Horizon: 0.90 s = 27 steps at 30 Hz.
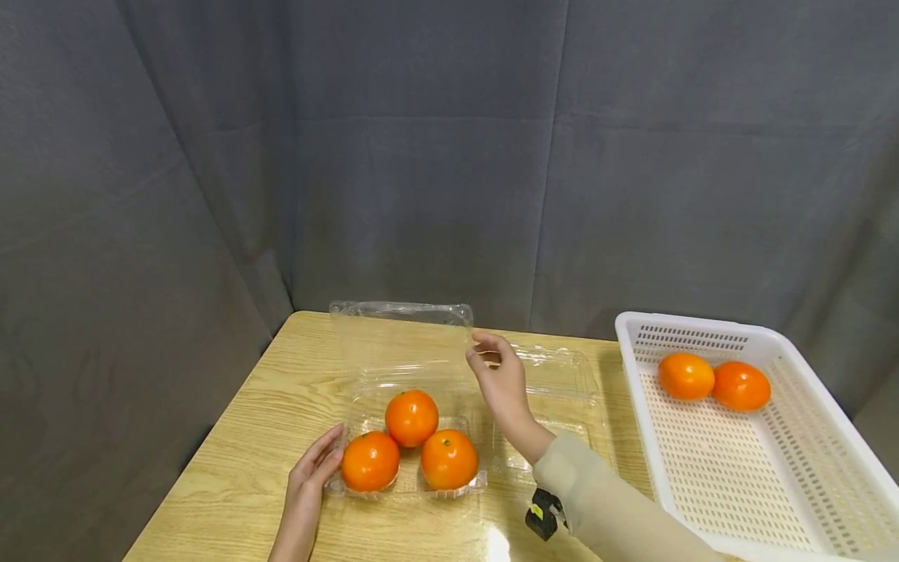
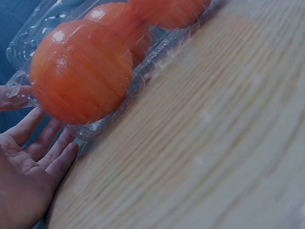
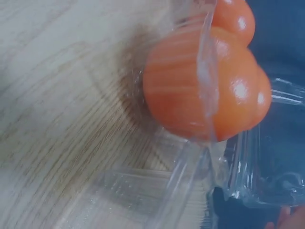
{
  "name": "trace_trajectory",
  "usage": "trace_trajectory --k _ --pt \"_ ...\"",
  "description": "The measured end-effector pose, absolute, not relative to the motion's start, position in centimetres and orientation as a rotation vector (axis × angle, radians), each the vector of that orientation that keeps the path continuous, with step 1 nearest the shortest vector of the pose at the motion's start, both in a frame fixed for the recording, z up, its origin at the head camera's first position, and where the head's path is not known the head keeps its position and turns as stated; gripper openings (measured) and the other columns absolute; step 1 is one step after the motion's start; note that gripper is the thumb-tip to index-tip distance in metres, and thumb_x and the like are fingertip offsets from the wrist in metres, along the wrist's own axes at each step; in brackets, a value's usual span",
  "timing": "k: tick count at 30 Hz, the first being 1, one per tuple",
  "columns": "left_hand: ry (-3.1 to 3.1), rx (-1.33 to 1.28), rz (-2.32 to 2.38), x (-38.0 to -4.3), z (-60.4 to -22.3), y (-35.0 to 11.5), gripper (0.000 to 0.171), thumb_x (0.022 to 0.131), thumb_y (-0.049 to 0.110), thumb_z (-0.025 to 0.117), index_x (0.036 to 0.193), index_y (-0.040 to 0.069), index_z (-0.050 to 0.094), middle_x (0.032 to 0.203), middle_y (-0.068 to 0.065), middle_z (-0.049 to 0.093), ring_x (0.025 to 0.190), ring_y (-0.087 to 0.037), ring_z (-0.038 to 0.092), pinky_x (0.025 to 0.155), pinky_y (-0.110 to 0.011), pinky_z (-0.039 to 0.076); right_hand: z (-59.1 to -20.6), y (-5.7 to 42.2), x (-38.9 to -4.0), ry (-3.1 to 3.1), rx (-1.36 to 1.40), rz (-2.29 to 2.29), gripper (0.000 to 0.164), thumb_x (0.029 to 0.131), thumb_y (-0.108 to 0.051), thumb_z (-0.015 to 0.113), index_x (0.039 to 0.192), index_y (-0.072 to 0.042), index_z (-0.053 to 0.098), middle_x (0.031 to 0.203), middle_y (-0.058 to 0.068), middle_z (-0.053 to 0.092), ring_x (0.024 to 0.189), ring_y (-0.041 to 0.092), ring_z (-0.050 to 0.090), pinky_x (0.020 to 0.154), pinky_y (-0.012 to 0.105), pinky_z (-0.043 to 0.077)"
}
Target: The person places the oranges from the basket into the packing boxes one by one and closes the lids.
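Note:
A clear plastic clamshell box [image 1: 410, 492] holds three oranges [image 1: 411, 418] in its base. Its lid [image 1: 403, 312] stands raised at the back. My right hand [image 1: 502, 382] pinches the lid's right edge between thumb and fingers; only its fingertips [image 3: 290, 219] show in the right wrist view. My left hand [image 1: 309, 472] is at the base's left side, fingers touching the wall beside the left orange [image 1: 370, 461]. In the left wrist view its fingers [image 2: 45, 136] are extended against the plastic next to the nearest orange [image 2: 81, 71].
A second clear clamshell box [image 1: 604, 421] lies opened out to the right, partly behind my right arm. Further right stands a white slotted basket [image 1: 635, 421] with two oranges [image 1: 686, 376] at its far end. Grey curtain [image 1: 421, 156] hangs behind the wooden table [image 1: 232, 468].

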<state>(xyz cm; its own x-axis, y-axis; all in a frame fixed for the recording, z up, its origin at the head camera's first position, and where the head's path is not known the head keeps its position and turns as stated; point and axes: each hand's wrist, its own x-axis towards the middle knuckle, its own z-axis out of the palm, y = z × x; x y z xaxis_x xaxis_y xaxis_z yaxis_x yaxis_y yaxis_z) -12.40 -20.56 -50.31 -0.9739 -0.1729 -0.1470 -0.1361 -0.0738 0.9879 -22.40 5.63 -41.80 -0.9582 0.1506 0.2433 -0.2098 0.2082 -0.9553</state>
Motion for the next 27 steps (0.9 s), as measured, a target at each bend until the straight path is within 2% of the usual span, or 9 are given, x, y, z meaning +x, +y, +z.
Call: trace_trajectory --k 6,11,13,16,19,22,27 --pt "-2.098 0.341 -2.256 -12.4 -50.2 -20.5 0.051 0.104 0.022 0.053 0.149 0.001 0.041 0.152 -0.017 0.041 0.116 0.007 0.048 0.095 -0.01 0.041 -41.0 5.7 -20.5 -2.194 0.175 1.814 0.021 0.094 -0.007 0.067 0.114 -0.001 0.065 0.107 0.013 0.064 0.102 0.028 0.058 0.088 0.039 0.045" --pt "-2.093 0.322 -2.268 -12.3 -50.0 -20.5 0.052 0.104 0.023 0.053 0.149 0.0 0.039 0.153 -0.018 0.039 0.117 0.01 0.047 0.096 -0.009 0.039 -41.0 6.3 -18.6 -2.227 0.285 1.743 0.016 0.091 -0.009 0.073 0.106 -0.006 0.067 0.105 0.007 0.062 0.102 0.027 0.057 0.091 0.048 0.045" --pt "-2.104 0.314 -2.269 -12.2 -50.0 -20.6 0.053 0.105 0.025 0.052 0.15 0.0 0.039 0.153 -0.017 0.039 0.116 0.01 0.048 0.096 -0.009 0.04 -41.3 6.7 -17.8 -2.247 0.325 1.703 0.015 0.089 -0.009 0.075 0.102 -0.009 0.068 0.104 0.003 0.062 0.101 0.025 0.057 0.09 0.048 0.046" --pt "-2.108 0.336 -2.268 -12.1 -50.0 -20.7 0.054 0.105 0.029 0.05 0.15 0.001 0.039 0.15 -0.009 0.045 0.112 0.009 0.051 0.093 -0.011 0.042 -41.9 7.2 -16.8 -2.28 0.377 1.632 0.016 0.086 -0.006 0.077 0.098 -0.013 0.069 0.103 -0.002 0.062 0.1 0.021 0.058 0.088 0.045 0.048" --pt "-2.093 0.384 -2.263 -12.1 -50.0 -20.7 0.053 0.105 0.03 0.049 0.149 0.0 0.041 0.138 0.008 0.056 0.106 0.005 0.055 0.091 -0.014 0.045 -42.5 7.6 -16.0 -2.313 0.433 1.559 0.022 0.082 0.0 0.079 0.095 -0.016 0.069 0.104 -0.004 0.062 0.099 0.019 0.058 0.086 0.044 0.05" --pt "-2.073 0.427 -2.256 -12.0 -50.0 -20.7 0.051 0.105 0.029 0.049 0.147 0.001 0.044 0.125 0.019 0.059 0.102 0.001 0.057 0.089 -0.015 0.045 -42.9 8.0 -15.3 -2.333 0.478 1.5 0.028 0.08 0.004 0.079 0.093 -0.017 0.068 0.104 -0.005 0.062 0.1 0.018 0.059 0.085 0.045 0.051" --pt "-2.028 0.449 -2.268 -11.7 -50.0 -20.7 0.049 0.107 0.028 0.046 0.147 0.002 0.044 0.129 0.015 0.06 0.105 0.0 0.057 0.091 -0.016 0.045 -43.5 8.4 -14.3 -2.38 0.514 1.407 0.028 0.079 0.001 0.081 0.091 -0.02 0.066 0.108 -0.003 0.062 0.108 0.02 0.059 0.094 0.046 0.051"
